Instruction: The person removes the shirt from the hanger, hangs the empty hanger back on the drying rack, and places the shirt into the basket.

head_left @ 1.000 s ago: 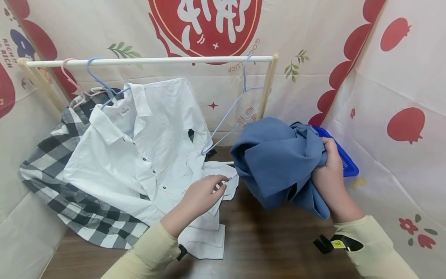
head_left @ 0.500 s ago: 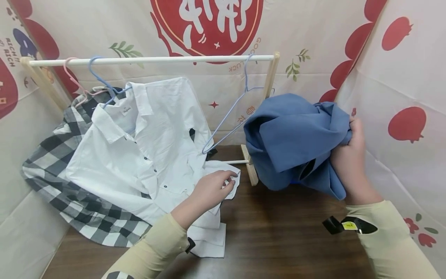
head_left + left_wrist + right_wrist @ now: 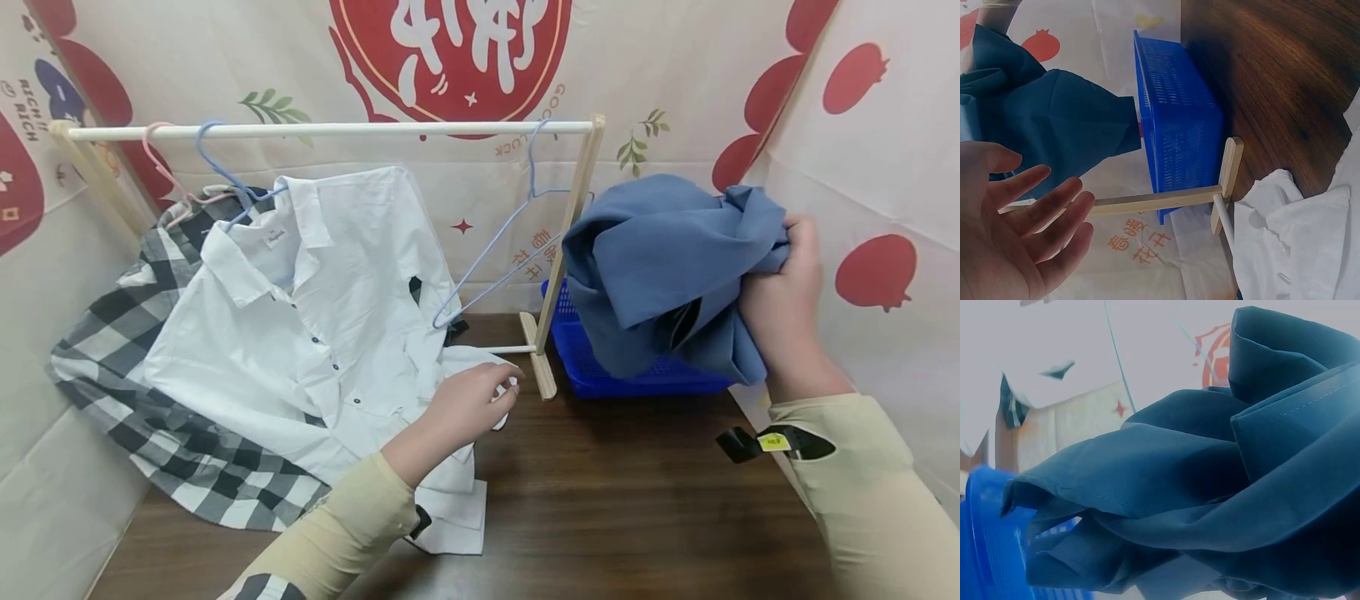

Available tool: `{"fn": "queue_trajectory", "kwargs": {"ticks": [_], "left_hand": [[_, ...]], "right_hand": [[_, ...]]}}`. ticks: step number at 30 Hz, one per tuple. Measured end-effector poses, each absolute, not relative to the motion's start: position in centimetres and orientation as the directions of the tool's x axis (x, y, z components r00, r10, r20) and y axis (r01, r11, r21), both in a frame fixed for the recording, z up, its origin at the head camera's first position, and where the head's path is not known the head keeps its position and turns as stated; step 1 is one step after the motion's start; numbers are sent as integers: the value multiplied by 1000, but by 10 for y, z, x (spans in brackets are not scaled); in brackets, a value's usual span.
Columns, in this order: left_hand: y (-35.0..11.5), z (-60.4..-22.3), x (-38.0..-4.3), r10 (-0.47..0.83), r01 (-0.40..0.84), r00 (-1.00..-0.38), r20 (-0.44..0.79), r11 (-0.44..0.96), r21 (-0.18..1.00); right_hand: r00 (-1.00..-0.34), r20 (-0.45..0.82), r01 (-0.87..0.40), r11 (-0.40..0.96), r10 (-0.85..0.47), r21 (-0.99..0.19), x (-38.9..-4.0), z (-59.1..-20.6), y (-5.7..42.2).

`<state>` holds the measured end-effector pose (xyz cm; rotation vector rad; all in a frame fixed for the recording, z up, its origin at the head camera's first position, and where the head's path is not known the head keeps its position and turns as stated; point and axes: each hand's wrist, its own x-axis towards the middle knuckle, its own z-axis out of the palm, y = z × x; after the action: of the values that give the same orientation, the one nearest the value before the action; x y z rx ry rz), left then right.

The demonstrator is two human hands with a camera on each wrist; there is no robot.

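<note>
My right hand (image 3: 783, 312) grips a bundled blue garment (image 3: 660, 258) by its right side and holds it up above a blue plastic basket (image 3: 637, 385). The garment hangs in loose folds, so its kind is hard to tell; its folds (image 3: 1166, 469) fill much of the right wrist view. Nothing is in my left hand (image 3: 472, 404), which hovers in front of the white shirt's lower right part. In the left wrist view the fingers of the left hand (image 3: 1035, 231) are spread and slightly bent. The white shirt (image 3: 360, 275) hangs on a blue hanger (image 3: 217, 171).
A clothes rack with a white rail (image 3: 337, 130) stands at the back. A black-and-white checked shirt (image 3: 202, 450) hangs behind the white one, near a pink hanger (image 3: 161, 167). A bare blue hanger (image 3: 487, 246) hangs at the rail's right end, beside the wooden post (image 3: 573, 217).
The right hand has carried the blue garment up and to the right, and the blue basket below has come into fuller view. My left hand has drifted slightly right.
</note>
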<state>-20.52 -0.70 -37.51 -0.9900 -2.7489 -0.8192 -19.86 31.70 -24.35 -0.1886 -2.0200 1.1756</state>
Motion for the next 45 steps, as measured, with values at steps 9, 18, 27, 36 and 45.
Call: {"fn": "queue_trajectory", "kwargs": {"ticks": [9,18,27,36,45], "left_hand": [[-21,-379,-204,541,580,-809,230,673,459],[-35,-380,-204,523,568,-819,237,677,468],[-34,-381,-202,518,559,-823,233,670,489],[-30,-382,-202,502,534,-839,209,687,493],[-37,-385,-202,477,519,-851,218,701,489]], "right_hand": [[-709,547,-182,634,445,-752,-229,-262,334],[-710,540,-137,663,452,-736,-264,-300,343],[-714,463,-60,613,525,-788,-294,-341,343],[-745,416,-29,597,522,-801,-312,-370,333],[-815,413,-42,670,407,-741,-319,-402,351]]}}
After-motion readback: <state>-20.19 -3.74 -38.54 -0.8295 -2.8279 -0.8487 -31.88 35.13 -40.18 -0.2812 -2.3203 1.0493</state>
